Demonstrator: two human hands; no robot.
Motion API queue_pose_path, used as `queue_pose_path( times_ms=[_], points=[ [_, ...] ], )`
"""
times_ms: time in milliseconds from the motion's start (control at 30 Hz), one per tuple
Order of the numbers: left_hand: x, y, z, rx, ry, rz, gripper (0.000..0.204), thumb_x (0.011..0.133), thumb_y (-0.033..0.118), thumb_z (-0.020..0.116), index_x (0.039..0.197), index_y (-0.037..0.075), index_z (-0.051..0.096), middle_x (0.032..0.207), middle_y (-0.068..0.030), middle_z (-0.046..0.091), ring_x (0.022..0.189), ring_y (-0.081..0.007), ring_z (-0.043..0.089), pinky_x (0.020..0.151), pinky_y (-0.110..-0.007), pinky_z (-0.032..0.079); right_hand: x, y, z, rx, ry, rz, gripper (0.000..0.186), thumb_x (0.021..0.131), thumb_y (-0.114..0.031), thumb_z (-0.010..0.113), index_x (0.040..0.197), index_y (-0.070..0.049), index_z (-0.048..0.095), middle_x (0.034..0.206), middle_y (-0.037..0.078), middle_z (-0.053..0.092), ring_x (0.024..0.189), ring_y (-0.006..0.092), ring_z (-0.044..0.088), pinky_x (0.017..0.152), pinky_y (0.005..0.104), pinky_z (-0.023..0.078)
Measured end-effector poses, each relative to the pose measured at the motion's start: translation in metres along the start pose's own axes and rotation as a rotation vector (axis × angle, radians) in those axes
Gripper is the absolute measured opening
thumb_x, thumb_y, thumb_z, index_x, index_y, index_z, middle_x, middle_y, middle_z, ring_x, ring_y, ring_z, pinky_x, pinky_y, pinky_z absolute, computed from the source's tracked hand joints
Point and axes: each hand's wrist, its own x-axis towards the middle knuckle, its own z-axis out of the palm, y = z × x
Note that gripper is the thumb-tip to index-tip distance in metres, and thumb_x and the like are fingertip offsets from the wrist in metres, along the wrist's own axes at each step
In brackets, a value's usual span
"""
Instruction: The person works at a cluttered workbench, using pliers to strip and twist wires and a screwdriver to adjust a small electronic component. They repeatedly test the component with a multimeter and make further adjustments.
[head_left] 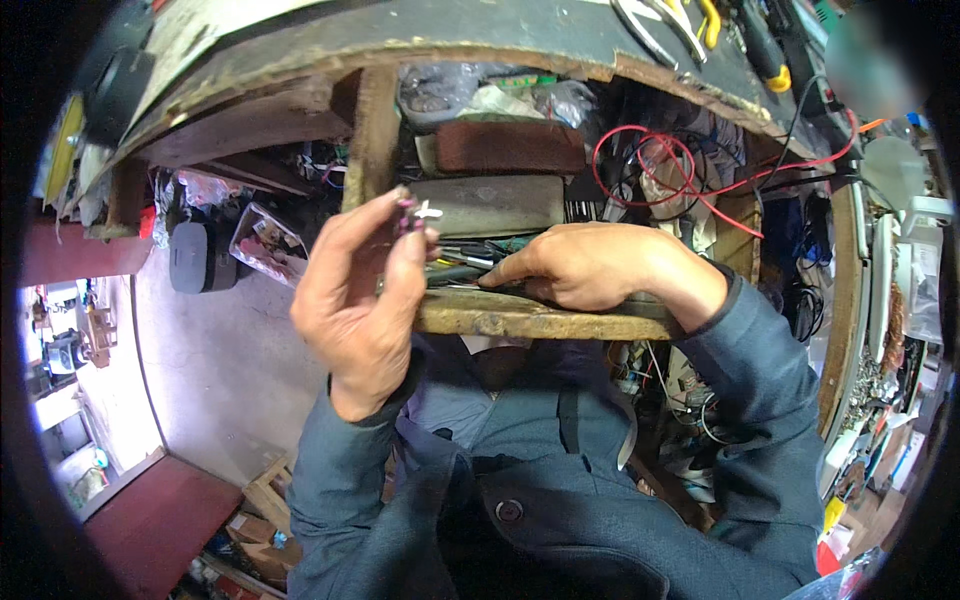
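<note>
My left hand (360, 295) is raised in front of an open wooden drawer (540, 318), pinching a small purple and white part (415, 215) between thumb and fingertips. My right hand (590, 265) reaches into the drawer from the right, fingers bent down among dark tools and small parts inside it (470, 262). What the right fingers touch or hold is hidden. Both forearms wear blue-grey sleeves.
A worn workbench top (420, 30) runs above, with pliers and yellow-handled tools (700, 25) at the right. Red wires (680, 165) loop under the bench by a wooden post (372, 130). A clear box of bits (262, 240) and a dark case (188, 256) sit left.
</note>
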Motion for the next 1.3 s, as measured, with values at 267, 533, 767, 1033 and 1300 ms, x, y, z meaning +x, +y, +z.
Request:
queue_pose_path(
  times_ms=[267,533,767,1033,1300],
  points=[
    [0.004,-0.008,0.001,0.044,-0.021,0.049,0.028,0.091,-0.003,0.071,0.12,-0.002,0.071,0.108,-0.0069,0.07,0.091,-0.0116,0.07,0.073,-0.023,0.058,0.008,-0.008,0.002,-0.034,-0.025,-0.034,0.046,0.089,-0.01,0.063,0.135,-0.004,0.065,0.122,0.022,0.072,0.111,0.0335,0.069,0.096,0.0422,0.053],
    [0.013,-0.019,0.003,0.019,-0.018,0.045,0.034,0.091,0.004,0.074,0.124,-0.001,0.068,0.107,-0.0106,0.076,0.09,-0.0124,0.071,0.075,-0.026,0.059,0.008,-0.007,0.001,-0.086,0.032,0.062,0.035,0.09,-0.021,0.066,0.116,0.001,0.069,0.105,0.019,0.076,0.093,0.0245,0.068,0.083,0.0425,0.053],
    [0.011,-0.007,-0.006,0.148,-0.081,0.105,0.03,0.091,0.004,0.072,0.12,-0.002,0.069,0.11,-0.0136,0.076,0.095,-0.0149,0.073,0.08,-0.028,0.06,0.023,0.003,-0.003,0.03,-0.039,0.116,0.034,0.093,-0.014,0.067,0.121,0.006,0.068,0.108,0.01,0.077,0.095,0.0159,0.063,0.086,0.0356,0.052],
    [0.015,-0.014,-0.016,0.162,-0.137,0.123,0.024,0.092,0.007,0.073,0.114,-0.002,0.073,0.105,-0.0125,0.077,0.086,-0.0127,0.072,0.075,-0.027,0.058,0.019,0.002,0.001,-0.008,0.063,0.122,0.027,0.095,-0.017,0.069,0.113,0.002,0.071,0.095,0.002,0.075,0.086,0.0122,0.061,0.079,0.0332,0.051],
    [0.01,-0.003,-0.015,0.024,-0.237,0.022,0.022,0.094,0.012,0.075,0.112,-0.001,0.075,0.096,-0.0086,0.077,0.077,-0.0111,0.07,0.07,-0.027,0.057,-0.007,-0.004,0.0,0.058,0.109,0.019,0.022,0.096,-0.012,0.07,0.114,0.0,0.073,0.096,0.003,0.077,0.084,0.0113,0.063,0.077,0.0334,0.052]
  ],
)
